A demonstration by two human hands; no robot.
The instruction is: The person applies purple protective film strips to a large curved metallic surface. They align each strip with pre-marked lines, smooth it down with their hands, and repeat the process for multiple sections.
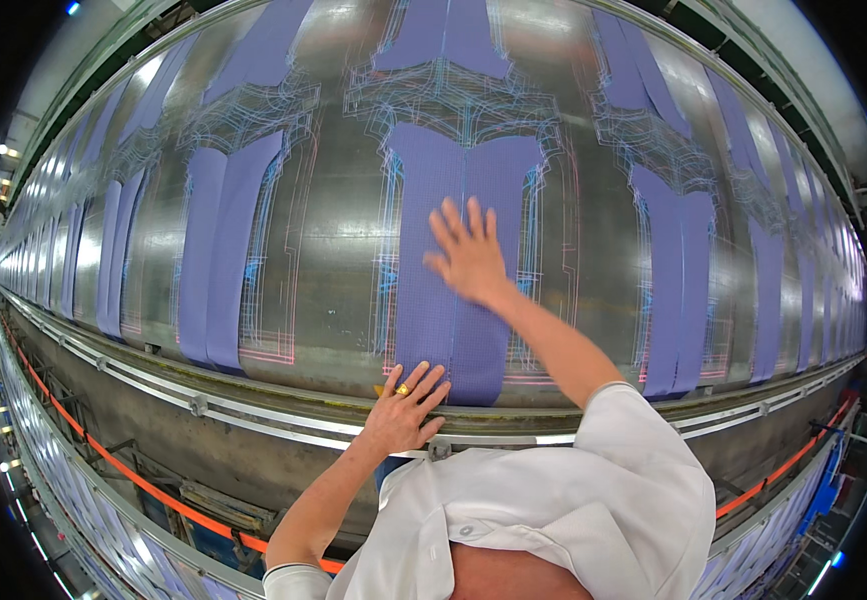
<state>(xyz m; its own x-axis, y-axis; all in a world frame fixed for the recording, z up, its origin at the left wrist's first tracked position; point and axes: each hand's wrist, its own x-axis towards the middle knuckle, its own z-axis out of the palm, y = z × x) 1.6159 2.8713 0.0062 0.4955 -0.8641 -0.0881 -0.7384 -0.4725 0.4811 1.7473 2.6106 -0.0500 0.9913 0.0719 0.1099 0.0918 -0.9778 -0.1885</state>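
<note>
A purple cut fabric panel lies flat on the long grey metal table in front of me, over blue and pink outline markings. My right hand rests flat on or just over the panel's middle, fingers spread, slightly blurred. At the panel's near left corner is my left hand, a yellow ring on one finger; its fingers are stretched out over the fabric's edge. Neither hand grips anything. Whether the right palm presses on the cloth I cannot tell.
More purple panels lie along the table, such as a folded-looking one on the left and one on the right. A metal rail runs along the near edge. Behind me stretches an orange strip, with another panel-covered table beyond.
</note>
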